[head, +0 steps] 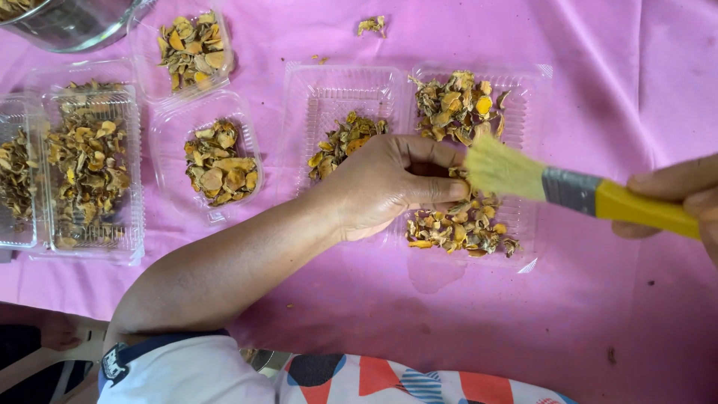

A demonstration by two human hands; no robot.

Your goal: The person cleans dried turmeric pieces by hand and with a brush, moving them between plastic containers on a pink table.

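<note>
Left hand (389,187) pinches dried slices over the open tray (523,90), while the right hand (684,198) grips a yellow brush (568,191) beside it. Four trays (90,168) at left look filled; this one's left half holds only a few slices (345,142).

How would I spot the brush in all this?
Start at the pink cloth and look to its right edge, where the right hand reaches in. The brush has a yellow handle, grey metal band and pale bristles; nothing else here is a tool, only clear trays of dried slices.
</note>
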